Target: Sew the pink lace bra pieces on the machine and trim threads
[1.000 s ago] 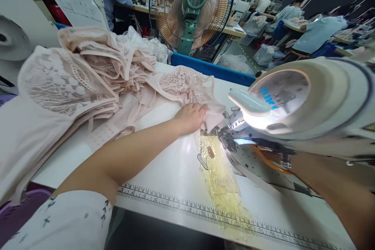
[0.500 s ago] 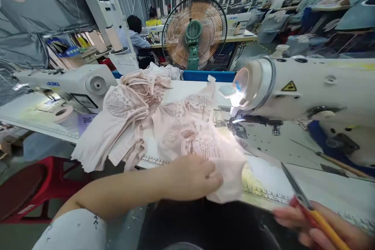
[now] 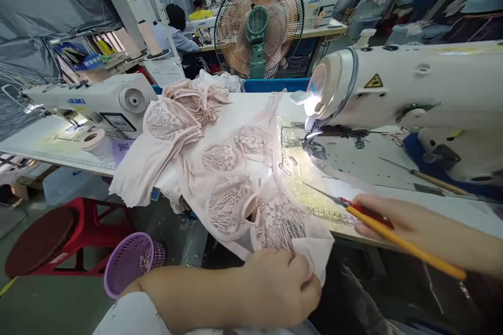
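My left hand (image 3: 281, 285) is closed on the lower edge of a pale pink lace bra (image 3: 231, 204), pulled over the table's front edge. Its lace cups face up, and more of the same pink lace lies spread behind them on the table. My right hand (image 3: 377, 214) grips scissors (image 3: 345, 202) with red on the handle, their thin blades pointing left over the yellowed table strip. A long orange stick (image 3: 416, 249) lies along the same hand; whether it belongs to the scissors I cannot tell. Beside the bra is a pile of similar pink bras (image 3: 157, 141).
A sewing machine (image 3: 393, 89) with its lamp lit stands at right, another sewing machine (image 3: 94, 102) at left. Behind the table is a large fan (image 3: 257, 23). A red stool (image 3: 84, 235) and purple basket (image 3: 129, 261) stand on the floor. A person (image 3: 175, 34) sits farther back.
My left hand has drawn the bra toward me and over the table edge. My right hand has moved up and left, turning the scissors' blades leftward. The view has tilted down.
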Available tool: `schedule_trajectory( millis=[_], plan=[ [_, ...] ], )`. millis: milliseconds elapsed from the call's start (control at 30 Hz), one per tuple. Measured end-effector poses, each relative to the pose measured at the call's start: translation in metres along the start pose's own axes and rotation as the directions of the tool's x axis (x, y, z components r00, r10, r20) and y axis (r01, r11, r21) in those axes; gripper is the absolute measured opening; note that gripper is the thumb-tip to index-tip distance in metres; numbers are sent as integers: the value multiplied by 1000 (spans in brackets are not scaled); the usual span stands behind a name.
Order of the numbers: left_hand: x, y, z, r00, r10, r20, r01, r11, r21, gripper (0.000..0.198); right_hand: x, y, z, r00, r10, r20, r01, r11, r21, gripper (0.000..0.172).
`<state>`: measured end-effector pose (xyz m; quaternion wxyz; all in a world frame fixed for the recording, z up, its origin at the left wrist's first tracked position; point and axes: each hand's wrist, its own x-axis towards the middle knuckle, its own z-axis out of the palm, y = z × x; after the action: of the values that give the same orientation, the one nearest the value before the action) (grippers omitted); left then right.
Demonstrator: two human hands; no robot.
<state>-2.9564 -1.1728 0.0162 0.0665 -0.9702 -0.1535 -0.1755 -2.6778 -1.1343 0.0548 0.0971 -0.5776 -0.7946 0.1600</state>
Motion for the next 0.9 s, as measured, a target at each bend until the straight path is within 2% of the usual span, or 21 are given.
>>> schedule_trajectory(
  millis=[33, 100, 167, 267, 367, 433, 467, 533, 567, 600, 633, 700, 900],
  plan=[
    [-1, 5, 1, 1000, 13, 0, -13, 1000, -16, 21, 11, 2, -8, 989, 2, 147, -5, 1000, 22, 47],
    [-6, 16, 4, 1000, 15, 24, -14, 999, -40, 20, 32, 3, -21, 931, 57, 360, -73, 997, 31, 46],
    [-14, 25, 5, 996, 7, 87, 0, 997, -76, 19, 50, 2, -27, 863, 142, 485, -155, 988, -15, 46],
    [-26, 33, 3, 978, 29, 205, 11, 982, -191, 22, 65, 2, -26, 753, 194, 629, -199, 978, -63, 47],
    [-27, 28, -4, 958, 91, 271, 13, 932, -361, 28, 70, 3, -23, 707, 211, 675, -189, 976, -107, 49],
    [-18, 19, -11, 922, 152, 356, 48, 869, -493, 32, 70, 4, -22, 672, 220, 707, -177, 975, -135, 50],
    [-12, 13, -14, 885, 187, 427, 91, 829, -552, 34, 70, 4, -21, 654, 219, 724, -169, 975, -142, 52],
    [1, 2, -19, 766, 267, 584, 226, 739, -634, 38, 71, 2, -21, 622, 201, 757, -148, 979, -139, 54],
    [7, -2, -20, 719, 306, 624, 286, 688, -667, 41, 71, 1, -22, 609, 191, 770, -135, 981, -137, 55],
    [11, -6, -20, 691, 334, 641, 335, 639, -693, 44, 72, -1, -22, 597, 187, 780, -124, 982, -141, 56],
    [14, -9, -20, 685, 349, 640, 366, 596, -715, 46, 74, -3, -23, 587, 188, 787, -113, 982, -150, 57],
    [17, -11, -17, 701, 352, 620, 391, 537, -748, 49, 77, -8, -25, 578, 200, 791, -97, 979, -177, 57],
    [14, -9, -8, 751, 331, 572, 381, 490, -784, 50, 82, -9, -35, 590, 245, 770, -106, 968, -226, 55]
  ],
)
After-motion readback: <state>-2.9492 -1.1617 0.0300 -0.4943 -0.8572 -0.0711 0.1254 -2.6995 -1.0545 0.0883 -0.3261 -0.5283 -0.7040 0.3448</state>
